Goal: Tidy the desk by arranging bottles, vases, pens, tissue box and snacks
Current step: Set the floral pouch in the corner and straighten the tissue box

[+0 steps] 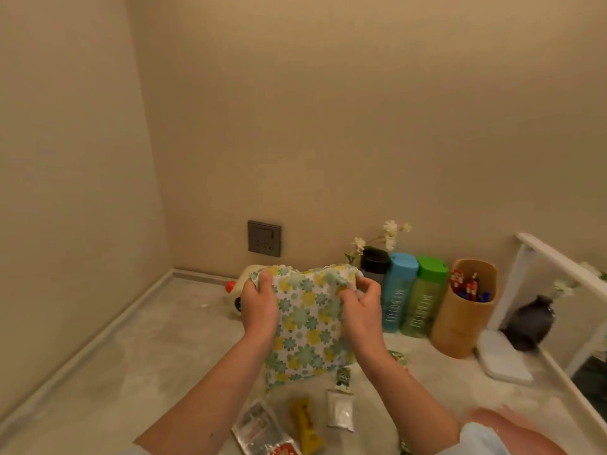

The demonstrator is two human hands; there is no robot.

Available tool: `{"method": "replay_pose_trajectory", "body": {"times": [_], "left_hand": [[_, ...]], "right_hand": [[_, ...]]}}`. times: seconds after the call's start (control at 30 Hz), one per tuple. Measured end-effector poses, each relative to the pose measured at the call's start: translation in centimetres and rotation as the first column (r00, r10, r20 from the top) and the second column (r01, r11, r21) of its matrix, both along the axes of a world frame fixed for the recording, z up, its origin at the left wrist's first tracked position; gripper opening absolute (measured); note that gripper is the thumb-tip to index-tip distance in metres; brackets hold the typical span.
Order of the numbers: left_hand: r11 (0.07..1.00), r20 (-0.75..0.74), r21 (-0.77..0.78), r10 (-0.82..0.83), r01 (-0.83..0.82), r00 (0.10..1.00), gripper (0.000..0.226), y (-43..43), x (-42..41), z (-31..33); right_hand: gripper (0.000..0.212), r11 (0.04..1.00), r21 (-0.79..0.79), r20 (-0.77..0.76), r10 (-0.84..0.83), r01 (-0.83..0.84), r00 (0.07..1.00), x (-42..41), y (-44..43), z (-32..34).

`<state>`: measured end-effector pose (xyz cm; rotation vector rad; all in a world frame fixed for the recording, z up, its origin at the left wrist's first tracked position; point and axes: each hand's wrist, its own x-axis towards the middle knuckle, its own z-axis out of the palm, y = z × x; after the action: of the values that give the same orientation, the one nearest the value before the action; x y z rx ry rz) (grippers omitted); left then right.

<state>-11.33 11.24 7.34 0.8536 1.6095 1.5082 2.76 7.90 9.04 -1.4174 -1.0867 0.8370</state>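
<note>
**Q:** What lies nearest the camera?
**A:** Three snacks on the pale desk [131, 356], just below the wrists: a clear-and-red packet [262, 431], a yellow packet [305, 425] and a white sachet [340, 410].

**Q:** What are the hands doing?
**A:** Both are bare. The left hand [259, 305] and right hand [361, 310] each curl their fingers round an upper corner of the tissue box [305, 323], bunching its green-and-yellow floral fabric cover. The box stands upright between them. I cannot tell whether its lower end touches the desk.

**Q:** What is beside the hands?
**A:** Just right of the right hand, a blue bottle [399, 290] and a green bottle [427, 297] stand side by side, touching. A black-lidded bottle [374, 262] stands just beyond the right fingertips, with white flowers [389, 234] above it. Further right is a wooden pen holder [466, 323] full of pens [466, 287], then a dark vase [532, 323]. Beyond the left hand, a cream object [236, 287] is partly hidden by the box.
</note>
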Motion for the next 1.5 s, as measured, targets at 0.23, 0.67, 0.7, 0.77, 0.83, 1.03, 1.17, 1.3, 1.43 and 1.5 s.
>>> {"method": "replay_pose_trajectory", "body": {"times": [0.23, 0.67, 0.7, 0.77, 0.83, 1.03, 1.17, 1.3, 1.43, 1.5], "left_hand": [[0.994, -0.075, 0.067, 0.087, -0.082, 0.993, 0.047, 2.0, -7.8, -1.5], [0.983, -0.183, 0.113, 0.161, -0.142, 0.970, 0.048, 8.6, -20.8, -2.6], [0.982, -0.182, 0.125, 0.166, -0.145, 0.969, 0.045, 9.4, -21.7, -2.3], [0.979, -0.177, 0.154, 0.160, -0.133, 0.971, 0.037, 10.7, -22.9, -1.3], [0.976, -0.168, 0.176, 0.154, -0.124, 0.974, 0.031, 12.1, -24.0, -0.4], [0.980, -0.179, 0.175, 0.131, -0.099, 0.975, 0.026, 17.1, -26.9, 0.6], [0.982, -0.178, 0.151, 0.136, -0.110, 0.975, 0.028, 19.8, -27.5, -0.4], [0.989, -0.164, 0.125, 0.104, -0.084, 0.981, 0.026, 21.3, -27.3, -2.2], [0.991, -0.103, 0.119, 0.081, -0.068, 0.991, 0.030, 22.2, -27.0, -2.8], [0.993, -0.053, 0.100, 0.075, -0.070, 0.996, 0.030, 22.6, -26.8, -3.3]], "right_hand": [[0.044, 0.985, -0.162, -0.095, 0.039, -0.054, 0.995, -6.1, 4.1, -1.3], [0.020, 0.993, -0.095, 0.178, 0.090, -0.073, 0.980, -18.1, 10.3, -3.6], [0.019, 0.992, -0.088, 0.173, 0.105, -0.091, 0.979, -18.8, 11.0, -3.4], [0.018, 0.991, -0.063, 0.143, 0.129, -0.121, 0.981, -19.8, 12.1, -2.5], [0.018, 0.987, -0.052, 0.094, 0.153, -0.149, 0.984, -20.9, 13.6, -1.5], [0.016, 0.976, -0.064, 0.013, 0.209, -0.208, 0.978, -23.2, 18.1, -0.2], [0.016, 0.979, -0.093, 0.009, 0.184, -0.182, 0.983, -23.9, 20.6, -1.1], [0.017, 0.978, -0.134, -0.010, 0.163, -0.163, 0.987, -23.7, 22.1, -2.7], [0.018, 0.985, -0.105, 0.007, 0.138, -0.137, 0.990, -23.6, 23.6, -3.1], [0.018, 0.992, -0.063, 0.052, 0.116, -0.113, 0.992, -23.6, 24.1, -3.0]]}}
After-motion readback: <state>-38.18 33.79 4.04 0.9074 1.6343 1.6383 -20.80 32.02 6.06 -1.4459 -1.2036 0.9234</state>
